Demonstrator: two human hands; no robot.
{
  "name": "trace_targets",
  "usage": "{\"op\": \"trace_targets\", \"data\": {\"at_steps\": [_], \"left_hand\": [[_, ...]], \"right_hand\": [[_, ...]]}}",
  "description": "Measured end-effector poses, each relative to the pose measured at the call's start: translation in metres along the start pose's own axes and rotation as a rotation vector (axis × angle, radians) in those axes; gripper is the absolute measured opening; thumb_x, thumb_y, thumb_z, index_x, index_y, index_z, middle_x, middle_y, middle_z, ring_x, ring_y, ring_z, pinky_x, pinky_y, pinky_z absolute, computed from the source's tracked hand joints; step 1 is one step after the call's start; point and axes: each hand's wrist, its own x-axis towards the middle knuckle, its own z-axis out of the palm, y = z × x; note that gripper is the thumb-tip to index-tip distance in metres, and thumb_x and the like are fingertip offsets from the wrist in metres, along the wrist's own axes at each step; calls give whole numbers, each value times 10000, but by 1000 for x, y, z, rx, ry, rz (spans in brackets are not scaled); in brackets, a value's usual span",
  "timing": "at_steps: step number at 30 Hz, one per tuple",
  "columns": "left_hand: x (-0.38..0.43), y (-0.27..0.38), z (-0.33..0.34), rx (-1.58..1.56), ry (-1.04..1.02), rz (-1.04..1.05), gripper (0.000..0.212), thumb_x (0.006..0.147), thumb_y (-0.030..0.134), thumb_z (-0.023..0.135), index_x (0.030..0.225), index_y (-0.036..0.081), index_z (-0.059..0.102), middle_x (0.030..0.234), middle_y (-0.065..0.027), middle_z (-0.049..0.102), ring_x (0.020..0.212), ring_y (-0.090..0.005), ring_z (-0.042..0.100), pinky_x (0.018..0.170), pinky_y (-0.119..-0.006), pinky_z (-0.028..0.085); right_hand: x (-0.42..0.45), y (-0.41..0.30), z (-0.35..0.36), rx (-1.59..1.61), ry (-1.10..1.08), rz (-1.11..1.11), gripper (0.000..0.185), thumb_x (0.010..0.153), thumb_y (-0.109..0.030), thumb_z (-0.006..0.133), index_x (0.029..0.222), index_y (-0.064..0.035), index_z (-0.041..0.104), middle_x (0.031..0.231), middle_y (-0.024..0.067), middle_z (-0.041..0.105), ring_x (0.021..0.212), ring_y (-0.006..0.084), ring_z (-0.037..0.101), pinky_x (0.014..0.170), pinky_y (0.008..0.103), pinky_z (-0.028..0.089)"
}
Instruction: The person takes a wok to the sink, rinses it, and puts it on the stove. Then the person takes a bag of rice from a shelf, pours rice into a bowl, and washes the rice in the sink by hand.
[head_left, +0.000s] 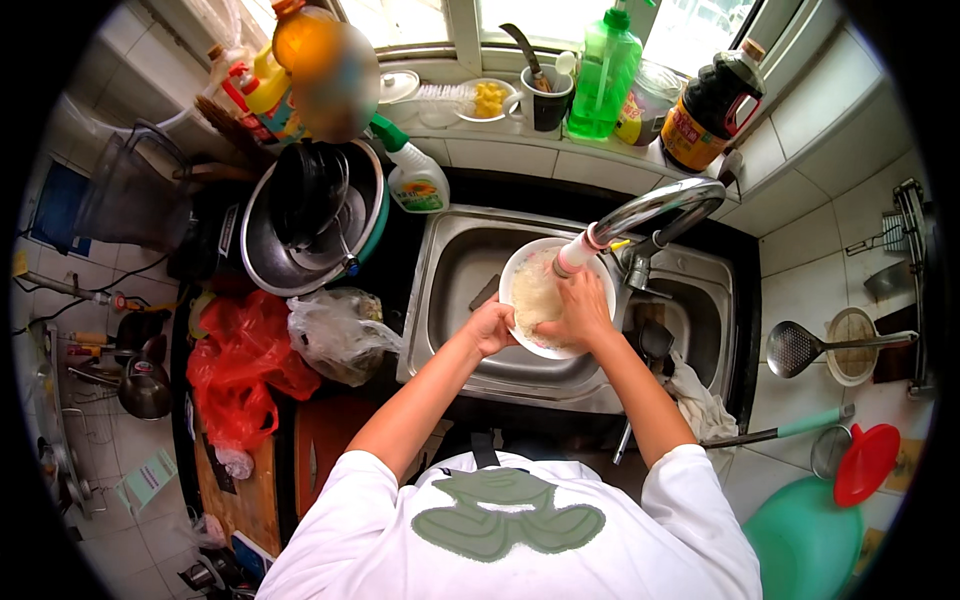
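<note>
A white bowl (607, 279) with a flower pattern inside is held over the left basin of a stainless steel sink (450, 225). It contains pale grains that look like rice (534, 289), apparently in cloudy water. My left hand (491, 328) grips the bowl's left rim. Inside the bowl, my right hand (576, 311) rests over the grains with thumb and fingers apart; its fingertips are partly hidden. Directly above hangs the pink-and-white nozzle (576, 256) of the chrome faucet (660, 196). Whether water runs from it is not clear.
Left of the sink are a metal basin (259, 255) holding a dark pan, a red plastic bag (251, 352) and a clear bag (337, 334). A spray bottle (420, 180) stands behind. A cloth (697, 401) drapes over the sink's right front. Bottles, including soy sauce (705, 112), line the windowsill.
</note>
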Motion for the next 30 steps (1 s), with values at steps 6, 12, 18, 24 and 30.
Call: {"op": "trace_targets", "data": {"at_steps": [6,12,18,24,30], "left_hand": [[4,-2,7,27,61,-37,718,633,-60,480,1322,142,485,1208,-106,610,1068,-317,654,827,-572,594],[4,-3,-14,13,101,21,718,623,-62,481,1314,134,492,1195,-101,615,1041,-319,661,810,-573,595],[1,1,-1,-12,59,18,750,613,-64,477,1334,143,473,1202,-108,610,1040,-332,658,820,-570,591],[4,-3,0,1,63,5,769,617,-59,467,1355,157,457,1225,-109,605,1064,-341,649,823,-585,587],[7,-3,-13,-48,46,19,767,605,-59,471,1342,153,479,1215,-101,613,1035,-331,662,813,-562,596]], "right_hand": [[23,39,39,305,-43,94,668,610,-156,847,1242,-117,634,1279,180,567,1224,391,520,987,477,465],[0,14,0,112,-106,-90,771,591,-169,855,1309,-109,581,1345,171,519,1301,403,445,1068,468,406],[0,27,21,13,-50,-102,836,580,-184,863,1349,-101,547,1384,178,482,1327,409,411,1103,457,377],[24,38,35,177,-177,26,738,625,-20,800,1323,-113,579,1380,196,484,1291,412,459,1063,449,420],[5,11,5,133,-93,-38,775,638,-234,828,1366,-196,564,1402,184,483,1332,392,429,1067,483,381]]}}
